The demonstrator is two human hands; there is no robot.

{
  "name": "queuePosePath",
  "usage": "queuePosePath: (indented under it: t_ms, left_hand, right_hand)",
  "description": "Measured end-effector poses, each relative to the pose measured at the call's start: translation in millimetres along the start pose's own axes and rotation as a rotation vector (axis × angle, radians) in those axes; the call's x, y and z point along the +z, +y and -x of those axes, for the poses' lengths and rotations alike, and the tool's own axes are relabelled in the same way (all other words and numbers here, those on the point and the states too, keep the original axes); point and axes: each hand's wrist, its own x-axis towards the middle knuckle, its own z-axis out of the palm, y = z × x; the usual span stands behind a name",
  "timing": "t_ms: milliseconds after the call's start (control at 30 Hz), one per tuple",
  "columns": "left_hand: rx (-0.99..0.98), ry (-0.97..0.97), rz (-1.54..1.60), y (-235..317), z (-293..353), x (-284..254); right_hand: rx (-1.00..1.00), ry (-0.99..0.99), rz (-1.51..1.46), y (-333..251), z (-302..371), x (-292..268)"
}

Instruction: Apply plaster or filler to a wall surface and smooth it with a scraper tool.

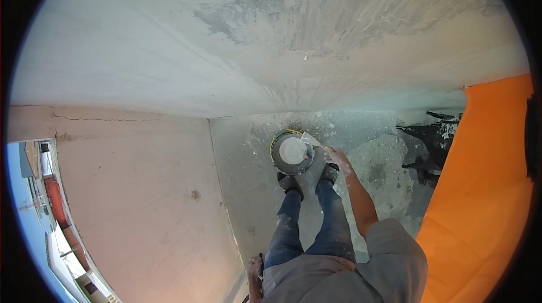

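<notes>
My right hand (pixel 335 157) is closed round the handle of a putty knife (pixel 310 139). Its broad, pale blade reaches over the right rim of a round bucket (pixel 275 161). White paste (pixel 293 150) fills the middle of the bucket, which stands on the floor just in front of my feet. A yellow-green strip runs along part of the bucket's far edge. My left hand (pixel 255 269) hangs low beside my left leg, its fingers curled. A small dark end shows above these fingers, but the rest of what they hold is hidden.
A wall (pixel 271 49) rises ahead, patchy grey above and smeared white below. On the left stands a plain wall (pixel 141 190) with a window opening (pixel 62 229). An orange sheet (pixel 480 190) hangs on the right, beside a black splattered object (pixel 432 139). White spots mark the floor (pixel 367 139).
</notes>
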Motion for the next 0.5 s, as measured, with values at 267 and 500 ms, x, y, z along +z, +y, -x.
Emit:
queuePosePath:
  t_ms: [267, 500]
  left_hand:
    - [0.449, 0.192, 0.126, 126.0, -10.0, -63.2]
    - [0.923, -0.327, 1.042, 343.7, 70.9, -169.5]
  right_hand:
    - [-0.321, -0.436, -0.261, -101.3, 202.9, 55.5]
    - [-0.513, -0.676, -0.384, -157.8, 349.6, 106.5]
